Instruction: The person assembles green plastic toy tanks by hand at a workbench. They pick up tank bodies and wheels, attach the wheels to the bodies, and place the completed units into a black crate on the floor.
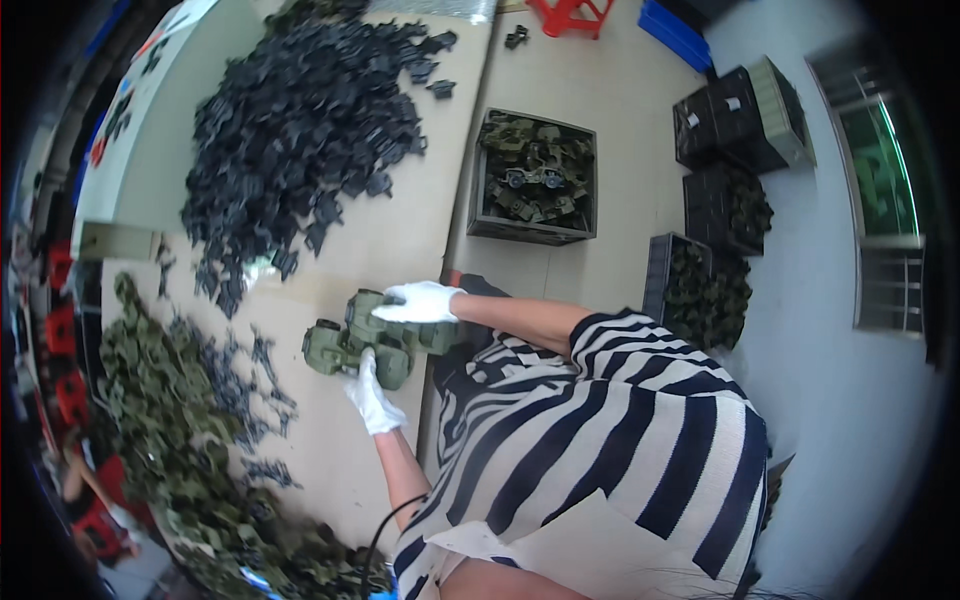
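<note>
Above the pale table's edge, both my white-gloved hands are at an olive-green plastic toy vehicle [345,345] with chunky round wheels. My left hand [375,400] grips its lower side, the thumb lying over the green plastic. From the other side my right hand [420,302] closes over its upper part, with the fingers fairly straight and their undersides hidden. More green plastic [435,337] shows under the right hand, close to my lap. I cannot make out whether it belongs to the same vehicle.
A large heap of dark plastic parts [300,110] covers the table's far part. Green parts [170,430] and grey frame-like pieces [265,375] lie at left. On the floor stand a crate [533,232] of toy vehicles and several dark crates [712,130]. A red stool [570,18] is beyond.
</note>
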Motion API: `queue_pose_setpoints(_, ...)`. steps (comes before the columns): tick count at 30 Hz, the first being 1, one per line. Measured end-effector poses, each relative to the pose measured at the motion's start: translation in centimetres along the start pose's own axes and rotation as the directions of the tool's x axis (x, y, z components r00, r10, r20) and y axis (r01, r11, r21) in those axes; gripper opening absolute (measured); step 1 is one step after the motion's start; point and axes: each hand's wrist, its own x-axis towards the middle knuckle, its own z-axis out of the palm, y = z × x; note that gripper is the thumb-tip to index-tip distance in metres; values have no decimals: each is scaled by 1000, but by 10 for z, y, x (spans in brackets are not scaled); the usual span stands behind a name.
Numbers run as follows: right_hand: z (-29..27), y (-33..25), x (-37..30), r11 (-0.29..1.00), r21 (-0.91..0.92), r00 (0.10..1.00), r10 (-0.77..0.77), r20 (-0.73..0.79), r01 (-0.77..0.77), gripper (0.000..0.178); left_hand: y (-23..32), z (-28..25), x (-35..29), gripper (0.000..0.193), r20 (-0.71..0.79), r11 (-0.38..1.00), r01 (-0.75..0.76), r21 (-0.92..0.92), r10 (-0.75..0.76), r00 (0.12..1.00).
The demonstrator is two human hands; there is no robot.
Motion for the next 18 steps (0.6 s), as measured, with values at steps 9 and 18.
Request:
queue_pose_setpoints(9,-64,173,-86,407,913,995,74,-61,26,76,25,179,-64,62,390,964,122,235,-209,897)
queue_pose_setpoints(18,-99,432,-150,-53,985,673,736,-72,163,92,-100,309,-101,47,424,799,329,504,-560,711)
